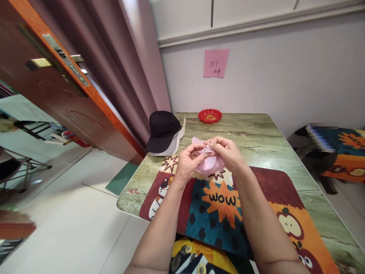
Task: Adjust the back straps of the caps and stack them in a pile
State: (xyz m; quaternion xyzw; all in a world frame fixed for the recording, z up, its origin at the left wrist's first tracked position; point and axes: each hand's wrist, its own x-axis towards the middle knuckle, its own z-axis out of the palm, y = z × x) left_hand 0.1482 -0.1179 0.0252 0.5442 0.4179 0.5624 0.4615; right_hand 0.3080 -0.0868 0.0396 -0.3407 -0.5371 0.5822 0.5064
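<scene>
At the far edge of the patterned mat (pixel 205 219), the person's left hand (pixel 188 161) and right hand (pixel 226 152), both pinched narrow, held a small part of a pink item (pixel 209 164), probably a cap. Its body sat between and just below them, neither hand clearly nearer.

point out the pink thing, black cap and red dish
Pink thing (pixel 210 163): head view, on its lower part.
Black cap (pixel 163 125): head view, on its crown.
Red dish (pixel 210 121): head view, on its near wall.
</scene>
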